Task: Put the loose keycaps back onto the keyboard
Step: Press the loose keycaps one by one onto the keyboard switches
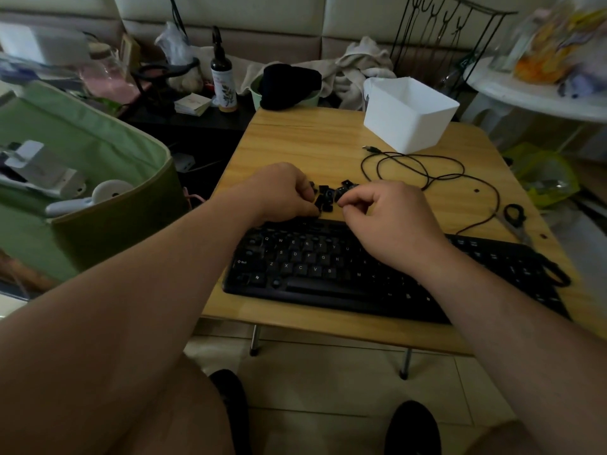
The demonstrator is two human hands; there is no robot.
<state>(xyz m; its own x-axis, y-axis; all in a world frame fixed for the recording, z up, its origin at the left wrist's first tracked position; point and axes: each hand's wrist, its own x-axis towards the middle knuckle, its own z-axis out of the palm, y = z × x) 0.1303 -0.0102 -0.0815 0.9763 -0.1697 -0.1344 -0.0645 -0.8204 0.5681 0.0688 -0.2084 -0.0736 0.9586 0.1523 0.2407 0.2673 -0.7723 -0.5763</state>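
Seen from the head camera, a black full-size computer keyboard (328, 274) lies slanted along the near edge of the light wooden tabletop (295, 142), its right end reaching almost to the tabletop's right edge. Just beyond its far edge sits a small heap of loose black plastic keycaps (331, 195), and both hands meet over it. The left hand (282, 192) has its fingers curled and pinches a keycap at the heap's left side; the right hand (384, 218) also has its fingers bent, thumb and forefinger closed on a keycap at the heap's right side, its wrist crossing above the keyboard's middle. Farther back, bare wood stretches between the heap and the far edge on the left, while a looped black cable (427, 172) sprawls to the right and a white open plastic box (410, 116) stands near the far right corner. Black-handled scissors (515, 218) lie close to the right edge.
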